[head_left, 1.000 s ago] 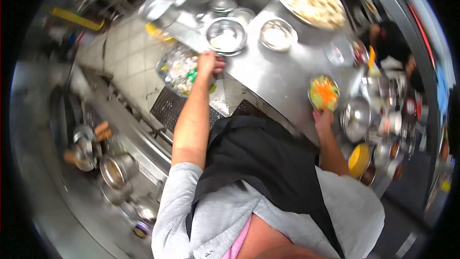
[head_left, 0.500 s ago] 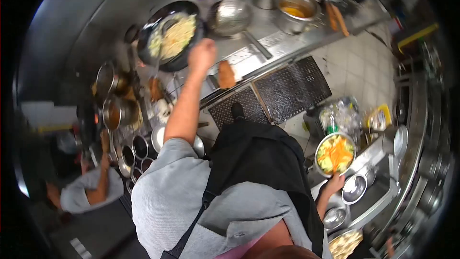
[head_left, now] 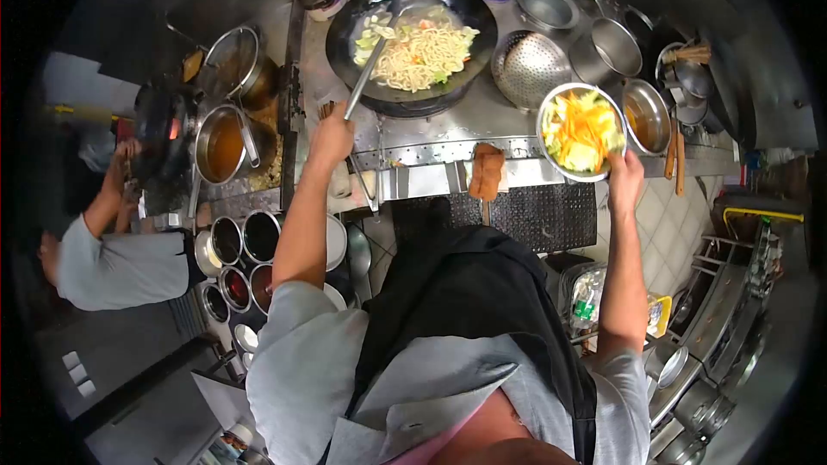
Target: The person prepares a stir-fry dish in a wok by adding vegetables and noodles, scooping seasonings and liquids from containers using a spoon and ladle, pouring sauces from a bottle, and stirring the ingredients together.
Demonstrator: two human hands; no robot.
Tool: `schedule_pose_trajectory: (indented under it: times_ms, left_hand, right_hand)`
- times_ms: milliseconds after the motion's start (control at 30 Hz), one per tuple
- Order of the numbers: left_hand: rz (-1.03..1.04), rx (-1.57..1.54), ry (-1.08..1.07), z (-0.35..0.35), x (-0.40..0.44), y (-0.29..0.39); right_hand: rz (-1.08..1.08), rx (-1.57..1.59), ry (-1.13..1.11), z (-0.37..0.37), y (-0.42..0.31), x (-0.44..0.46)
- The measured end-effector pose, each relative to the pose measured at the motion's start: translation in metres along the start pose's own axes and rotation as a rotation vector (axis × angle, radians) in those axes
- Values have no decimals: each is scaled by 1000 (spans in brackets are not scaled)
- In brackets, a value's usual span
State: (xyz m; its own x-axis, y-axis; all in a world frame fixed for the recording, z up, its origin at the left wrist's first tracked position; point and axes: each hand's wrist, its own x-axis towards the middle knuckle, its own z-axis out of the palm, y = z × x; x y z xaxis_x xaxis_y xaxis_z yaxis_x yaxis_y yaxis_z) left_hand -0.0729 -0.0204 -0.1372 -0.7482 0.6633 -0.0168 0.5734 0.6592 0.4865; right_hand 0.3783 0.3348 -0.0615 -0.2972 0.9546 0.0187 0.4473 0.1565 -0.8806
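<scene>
My left hand is closed around the handle of a long metal wok ladle. The ladle's far end reaches into the noodles, which lie with pale green vegetable pieces in a black wok. My right hand grips the near right rim of a metal bowl. Shredded carrot and pale green cut vegetables fill it. The bowl is held over the front of the counter, right of the wok and in front of a perforated strainer.
Metal pots and a pot of orange-brown liquid stand at right. A brown block sticks out at the counter's front edge. At left are a soup pot, sauce containers and a co-worker. A black mat covers the floor.
My right hand has brought the vegetable bowl up from the lower right to the stove counter. My left hand now grips the ladle handle; earlier it was at the wok's near right rim. The view has turned.
</scene>
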Motion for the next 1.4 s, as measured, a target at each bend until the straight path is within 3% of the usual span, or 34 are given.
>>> schedule_pose_trajectory:
  times_ms: [33, 67, 133, 167, 200, 267, 400, 500, 533, 767, 967, 1100, 1133, 1233, 1267, 1367, 1400]
  left_hand:
    - [76, -89, 40, 5, -6, -9]
    - [-54, -261, -116, -11, -19, 5]
    - [-302, -607, -414, -66, -41, 54]
    - [-322, -635, -448, -69, -48, 50]
    - [-343, -664, -480, -71, -53, 43]
    - [-415, -648, -532, -71, -53, 29]
    - [-292, -363, -281, -25, -37, -16]
    - [-239, -224, -29, 0, -40, -13]
    - [-370, -270, -89, -17, -41, 10]
    - [-271, -297, 88, -26, -80, 17]
    - [-211, -102, 91, -57, -77, 34]
    - [-152, -132, 142, -53, -62, 49]
    - [-137, -182, 143, -48, -59, 51]
    - [-252, -252, 22, -37, -50, 65]
    - [-82, -324, 119, -26, -51, 62]
    - [-346, -764, -149, -7, -49, 72]
    - [-410, -1015, -167, -5, -53, 88]
  right_hand:
    - [-14, -34, -13, 18, 1, 26]
    - [-36, -218, -40, 34, -27, 40]
    - [-122, -205, -50, 74, -59, 69]
    - [-136, -402, -84, 88, -52, 101]
    - [-207, -515, -98, 103, -91, 103]
    - [-278, -550, -163, 138, -103, 138]
    - [-563, -812, -209, 213, -156, 175]
    - [-562, -977, -299, 267, -197, 182]
    - [-625, -1005, -321, 286, -204, 182]
    - [-927, -1091, -423, 377, -227, 169]
    - [-1392, -894, -231, 376, -240, 184]
    - [-1579, -966, -289, 363, -245, 186]
    - [-1548, -849, -249, 348, -255, 184]
    - [-1365, -1043, -109, 306, -264, 191]
    - [-1311, -1035, -105, 281, -266, 188]
    - [-1252, -481, 240, 193, -252, 165]
    - [-1052, -510, 452, 169, -226, 160]
